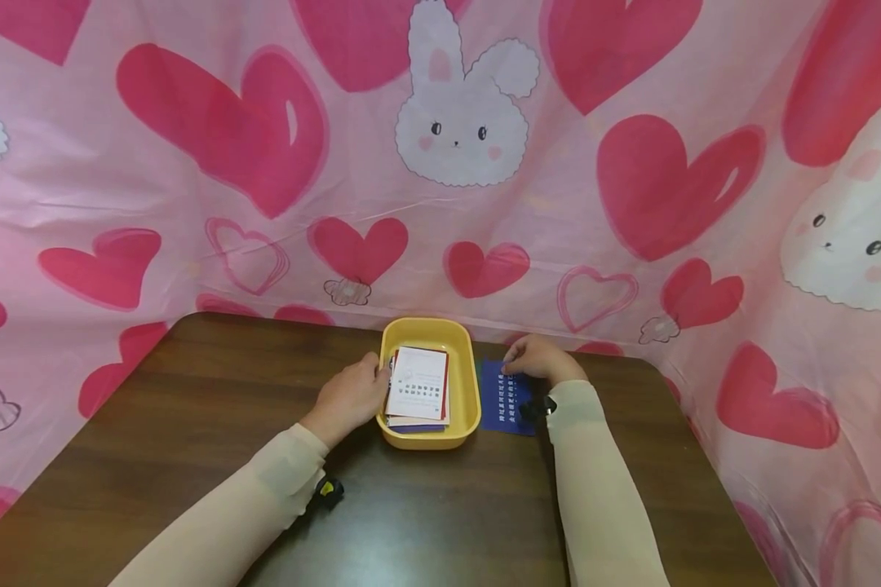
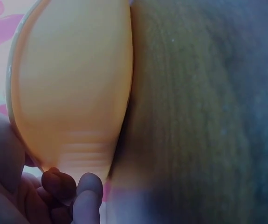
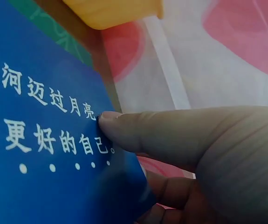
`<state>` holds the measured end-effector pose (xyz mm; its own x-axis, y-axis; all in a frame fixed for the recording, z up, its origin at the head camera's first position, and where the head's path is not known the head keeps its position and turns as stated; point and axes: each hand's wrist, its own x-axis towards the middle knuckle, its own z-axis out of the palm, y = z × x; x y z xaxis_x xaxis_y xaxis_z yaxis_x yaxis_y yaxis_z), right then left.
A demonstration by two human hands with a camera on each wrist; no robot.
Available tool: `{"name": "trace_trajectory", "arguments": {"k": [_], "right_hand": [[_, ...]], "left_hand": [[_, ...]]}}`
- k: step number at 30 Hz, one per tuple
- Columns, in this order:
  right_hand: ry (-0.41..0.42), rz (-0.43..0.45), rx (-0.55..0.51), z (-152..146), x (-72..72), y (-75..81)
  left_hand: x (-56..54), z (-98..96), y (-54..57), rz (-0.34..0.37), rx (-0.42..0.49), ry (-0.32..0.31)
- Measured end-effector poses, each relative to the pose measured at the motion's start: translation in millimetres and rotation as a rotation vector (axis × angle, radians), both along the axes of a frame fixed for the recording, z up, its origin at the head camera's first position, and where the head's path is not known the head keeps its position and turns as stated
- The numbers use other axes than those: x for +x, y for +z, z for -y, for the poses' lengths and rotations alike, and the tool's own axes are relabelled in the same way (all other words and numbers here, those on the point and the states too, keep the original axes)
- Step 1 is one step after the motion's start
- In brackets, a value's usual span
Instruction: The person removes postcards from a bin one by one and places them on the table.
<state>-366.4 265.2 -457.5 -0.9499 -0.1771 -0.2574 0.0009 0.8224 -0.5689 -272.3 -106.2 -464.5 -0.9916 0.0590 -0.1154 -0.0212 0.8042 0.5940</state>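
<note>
Nearest, a dark wooden table (image 1: 426, 514) extends in front of the yellow tray (image 1: 429, 443); a pale left sleeve (image 1: 227, 514) and right sleeve (image 1: 605, 489) flank that ground. Hands are apart, one on each side of the tray. The left hand (image 1: 348, 399) grips the tray's left side. Inside the tray lies a stack of cards (image 1: 417, 387), a white printed one uppermost, red and blue edges showing beneath. Just right of the tray, the right hand (image 1: 539, 359) pinches a blue card (image 1: 501, 399) bearing white characters, thumb on the printed face. A green printed surface (image 3: 40, 17) shows at that card's edge; whether separate cannot be determined. Behind the tray hangs a pink backdrop (image 1: 429, 204) with hearts and rabbits.
</note>
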Motion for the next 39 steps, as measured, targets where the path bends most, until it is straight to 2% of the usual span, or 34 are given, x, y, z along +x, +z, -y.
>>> {"name": "trace_trajectory", "arguments": {"k": [13,18,22,26,31,39], "right_hand": [[0.009,-0.116,0.06,10.9,-5.7,-9.2],[-0.018,-0.129,0.07,19.2,0.0,-5.4],[-0.003,-0.146,0.089,21.7,0.3,-4.5],[0.006,-0.149,0.046,21.7,-0.3,-2.0],[0.019,-0.164,-0.026,23.5,5.2,15.0],[0.07,-0.295,-0.072,45.1,19.6,50.8]], "left_hand": [[3.0,-1.7,-0.3,-0.019,-0.023,-0.008],[3.4,-2.1,0.0,-0.019,-0.024,-0.007],[3.5,-2.0,0.3,-0.026,-0.029,-0.008],[3.4,-1.5,0.0,-0.038,-0.03,-0.014],[3.5,-0.9,-0.8,-0.035,-0.03,-0.024],[5.3,0.2,-0.4,-0.033,-0.014,-0.023]]}}
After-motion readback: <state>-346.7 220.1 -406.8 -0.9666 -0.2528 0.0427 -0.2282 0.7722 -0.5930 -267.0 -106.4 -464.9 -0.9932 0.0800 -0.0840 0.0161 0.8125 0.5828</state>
